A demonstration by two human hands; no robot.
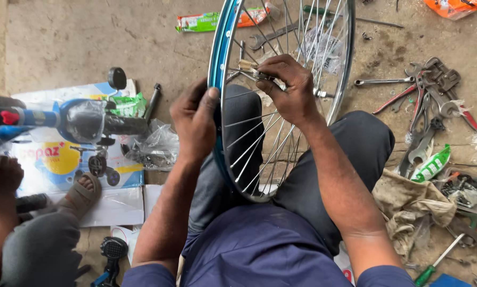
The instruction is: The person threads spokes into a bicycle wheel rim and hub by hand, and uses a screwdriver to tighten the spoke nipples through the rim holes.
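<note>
Here, I see the bicycle wheel (281, 101) standing upright between my knees. My left hand (195, 119) clasps its blue rim; inside the rim my right hand (286, 87) pinches a small tool on a spoke. Beyond the wheel, wrenches (430, 95) lie scattered.

Dusty concrete floor (89, 42), scattered wrenches (430, 90) (heaped), rag (408, 204), cardboard box (52, 159)

Wheel rim (217, 58): glossy blue metal outside, bright polished metal inside.
Spokes (254, 143): thin bare metal, shiny.
Spanners and pliers (430, 101): dull grey metal (some red-coated handles).
Rag (408, 204): coarse tan cloth, soiled.
Floor (89, 42): rough matt concrete.
Bag (159, 146): clear crinkled plastic.
</note>
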